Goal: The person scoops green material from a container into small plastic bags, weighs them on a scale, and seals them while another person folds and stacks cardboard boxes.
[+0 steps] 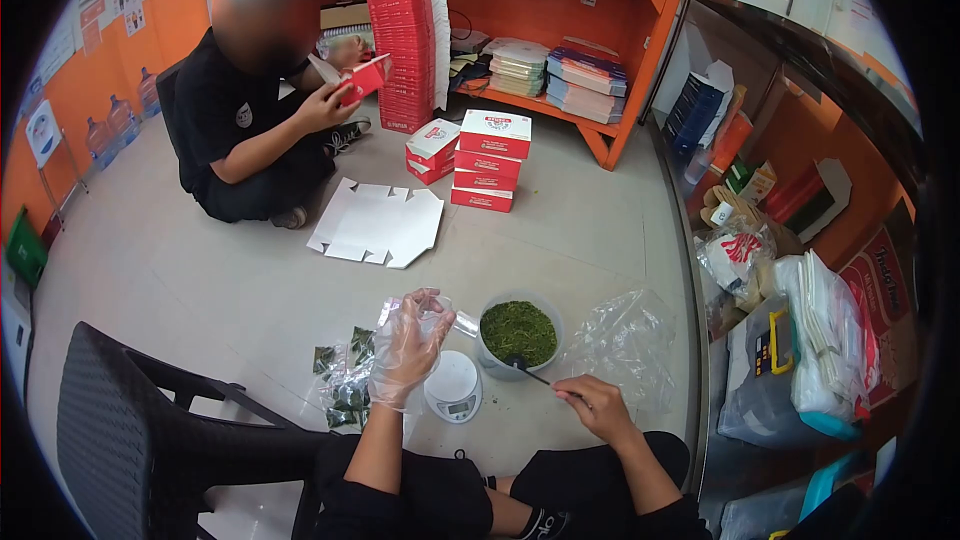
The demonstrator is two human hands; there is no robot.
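Observation:
My right hand (596,408), bare, is closed round the handle of a black spoon (532,374). The spoon's bowl rests in chopped green leaves (520,328) inside a round translucent tub (490,362). My left hand (412,342) wears a clear plastic glove and is raised left of the tub. Its fingers are bent round a small clear plastic bag (466,324) whose end points toward the tub. Below it stands a white kitchen scale (453,386); its display is too small to read. Several small clear packets of green leaves (348,395) lie on the floor to the left.
A clear plastic sheet or bag (625,345) lies right of the tub. Red-and-white boxes (488,168) are stacked ahead, near a flat white carton (378,224). Another person (250,105) sits handling a red box (366,79). A black chair (130,420) stands left, loaded shelves right.

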